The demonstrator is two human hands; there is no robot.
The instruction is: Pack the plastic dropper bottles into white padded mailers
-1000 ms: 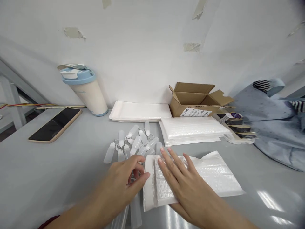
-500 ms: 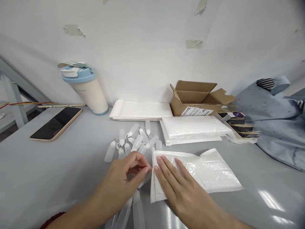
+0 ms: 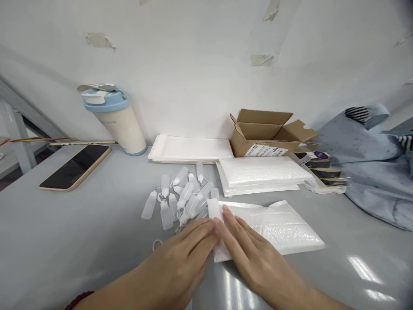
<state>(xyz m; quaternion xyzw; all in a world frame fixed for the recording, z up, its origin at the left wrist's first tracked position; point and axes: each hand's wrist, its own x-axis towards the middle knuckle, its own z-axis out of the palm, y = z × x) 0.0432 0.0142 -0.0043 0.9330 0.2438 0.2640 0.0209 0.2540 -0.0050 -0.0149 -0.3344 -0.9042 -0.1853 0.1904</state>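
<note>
A white bubble mailer (image 3: pixel 277 228) lies flat on the grey table in front of me. Its flap (image 3: pixel 213 208) at the left end is folded over onto the body. My left hand (image 3: pixel 187 254) is closed, fingers pressed together at that flap's lower part, which they partly cover. Flat on the mailer just beside the fold rests my right hand (image 3: pixel 250 249), fingers stretched out and nearly meeting the left fingertips. Small translucent squeeze bottles (image 3: pixel 166 213) with caps lie in a loose pile beyond my left hand; it hides some of them.
Behind are a stack of bubble mailers (image 3: pixel 261 174), flatter white mailers (image 3: pixel 193 148) and an open cardboard box (image 3: pixel 264 142). At left stand a tumbler (image 3: pixel 121 125) and a phone (image 3: pixel 77 168). Packaged black items (image 3: pixel 322 168) and blue fabric (image 3: pixel 374 163) are at right.
My left hand has moved slightly right, and the mailer's flap is now folded over. My right hand has shifted a little to the right along the mailer.
</note>
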